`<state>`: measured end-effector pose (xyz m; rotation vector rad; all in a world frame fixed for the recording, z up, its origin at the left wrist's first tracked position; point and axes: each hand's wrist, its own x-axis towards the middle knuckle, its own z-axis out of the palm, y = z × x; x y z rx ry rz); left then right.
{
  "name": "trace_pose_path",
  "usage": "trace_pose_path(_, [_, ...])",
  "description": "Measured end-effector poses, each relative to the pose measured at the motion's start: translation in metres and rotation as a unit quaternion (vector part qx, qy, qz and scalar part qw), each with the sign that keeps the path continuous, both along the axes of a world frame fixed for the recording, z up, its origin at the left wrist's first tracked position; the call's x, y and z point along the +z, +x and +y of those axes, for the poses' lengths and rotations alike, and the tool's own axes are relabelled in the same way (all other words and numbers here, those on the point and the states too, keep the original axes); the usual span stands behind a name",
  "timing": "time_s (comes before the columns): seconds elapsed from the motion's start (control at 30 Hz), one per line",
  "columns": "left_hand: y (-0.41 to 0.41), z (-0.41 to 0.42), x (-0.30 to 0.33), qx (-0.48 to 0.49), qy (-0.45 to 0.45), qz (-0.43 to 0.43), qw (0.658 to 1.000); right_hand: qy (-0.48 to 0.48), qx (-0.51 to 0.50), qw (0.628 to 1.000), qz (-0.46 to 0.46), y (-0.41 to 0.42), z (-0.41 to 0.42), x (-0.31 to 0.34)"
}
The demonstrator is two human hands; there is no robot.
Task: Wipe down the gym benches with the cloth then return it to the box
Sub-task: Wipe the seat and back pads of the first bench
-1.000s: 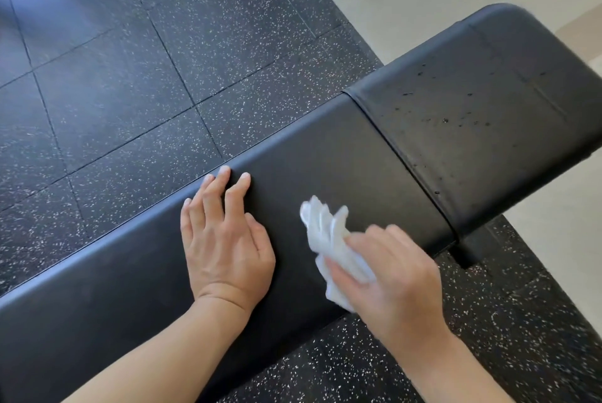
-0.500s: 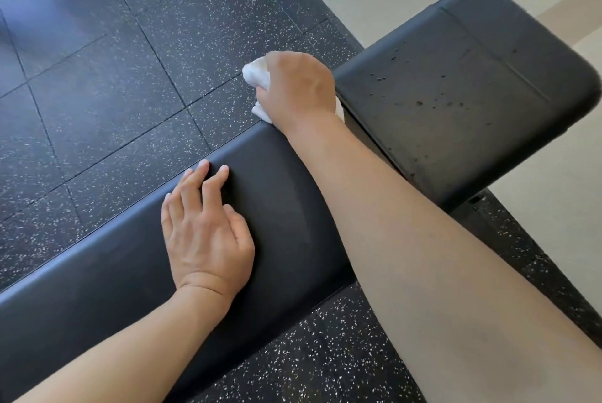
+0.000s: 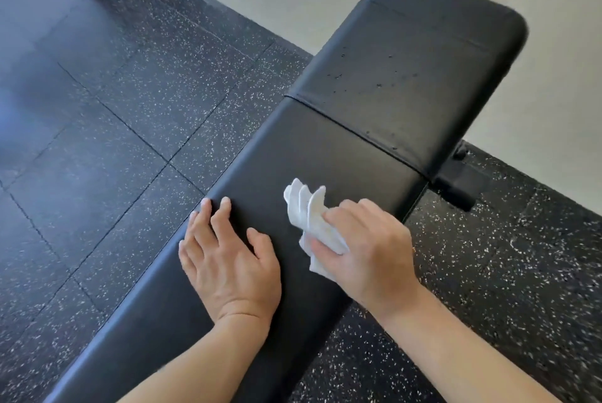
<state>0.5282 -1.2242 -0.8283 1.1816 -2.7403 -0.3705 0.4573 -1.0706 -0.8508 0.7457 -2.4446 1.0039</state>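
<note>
**Wiping Step in Progress: Long Pad of the Gym Bench**

The right hand (image 3: 365,246) gripped a bunched white cloth (image 3: 309,213) in curled fingers at the lower centre of the frame and held it against the long pad (image 3: 293,158) of the black gym bench. Folds of the cloth projected past the fingers toward the upper left. The left hand (image 3: 228,259) lay flat beside it, fingers extended and slightly spread, palm down on the same pad near its left edge, holding nothing.

The shorter pad (image 3: 407,77), in the upper right, carried scattered dark droplets or specks, so it appeared not yet wiped. A narrow seam (image 3: 355,134) separated the two pads.

Judged step: wiping the bench, with the return to the box not yet due. No box was visible. The next move would likely call for carrying the cloth across the seam onto the speckled pad, keeping firm downward pressure, with the left hand bracing.

The speckled rubber floor tiles (image 3: 114,142) surrounded the bench.
</note>
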Motion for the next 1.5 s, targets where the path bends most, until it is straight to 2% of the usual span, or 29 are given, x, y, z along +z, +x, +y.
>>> trace_pose_path(0.07, [-0.001,-0.001,0.001,-0.006,0.009,-0.003,1.000,-0.023,-0.097,0.995,-0.016,-0.002,-0.009,0.003])
trace_pose_path(0.17, [0.001,-0.001,0.001,-0.011,0.017,-0.005,1.000,-0.070,-0.228,0.968,-0.082,0.005,-0.018,0.007])
trace_pose_path(0.33, [0.003,0.000,0.000,-0.010,0.024,-0.014,1.000,-0.211,-0.385,0.877,-0.194,0.033,-0.023,0.014])
trace_pose_path(0.4, [0.002,-0.001,-0.001,-0.014,0.016,-0.014,1.000,-0.252,-0.391,0.860,-0.210,0.063,-0.031,0.012])
trace_pose_path(0.53, [0.006,-0.008,-0.005,-0.028,0.012,-0.008,1.000,-0.281,-0.357,0.850,-0.267,0.148,-0.049,0.009])
trace_pose_path(0.63, [0.008,-0.006,-0.004,-0.029,0.014,-0.010,0.999,-0.314,-0.365,0.802,-0.354,0.191,-0.054,0.008])
trace_pose_path(0.7, [0.007,-0.004,-0.003,-0.030,0.008,-0.005,0.999,-0.319,-0.365,0.784,-0.388,0.189,-0.050,0.009])
trace_pose_path(0.83, [0.005,-0.003,-0.005,-0.027,0.003,0.000,1.000,-0.309,-0.362,0.792,-0.383,0.118,-0.026,0.013])
trace_pose_path(0.97, [0.004,-0.002,-0.007,-0.023,-0.006,0.001,1.000,-0.305,-0.402,0.784,-0.360,0.011,0.010,0.011])
trace_pose_path(1.03, [0.004,-0.001,-0.007,-0.023,-0.013,-0.003,1.000,-0.313,-0.419,0.779,-0.347,-0.018,0.019,0.008])
trace_pose_path(1.17, [0.004,0.001,-0.006,-0.020,-0.016,-0.013,1.000,-0.357,-0.413,0.765,-0.341,0.022,0.000,-0.001])
trace_pose_path(1.33, [0.002,0.001,-0.005,-0.014,-0.023,-0.021,0.999,-0.356,-0.355,0.783,-0.366,0.133,-0.034,-0.003])
trace_pose_path(1.5, [0.001,0.001,-0.005,-0.012,-0.023,-0.020,0.999,-0.362,-0.346,0.793,-0.347,0.098,-0.021,-0.005])
